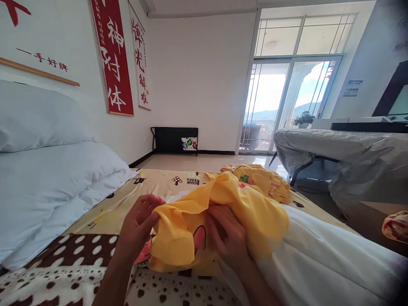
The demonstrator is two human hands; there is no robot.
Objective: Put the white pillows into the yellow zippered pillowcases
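Observation:
A yellow cloth [178, 238] with pink printed shapes lies bunched up between my two hands. At its left edge my left hand [142, 223] pinches the fabric between thumb and fingers. My right hand [228, 231] is under a raised fold, its fingers curled against the cloth and their tips partly hidden by it. The fabric rises in a hump above my right hand and spreads to the right over a white cloth [312, 242]. Behind it sits a crumpled yellow ruffled cloth [264, 180].
White pillows [47, 170] are piled at the left on the patterned bed sheet [117, 208]. A plastic-covered table [306, 142] stands at the right, with a box [379, 212] below. A black folded item [168, 138] leans by the far wall.

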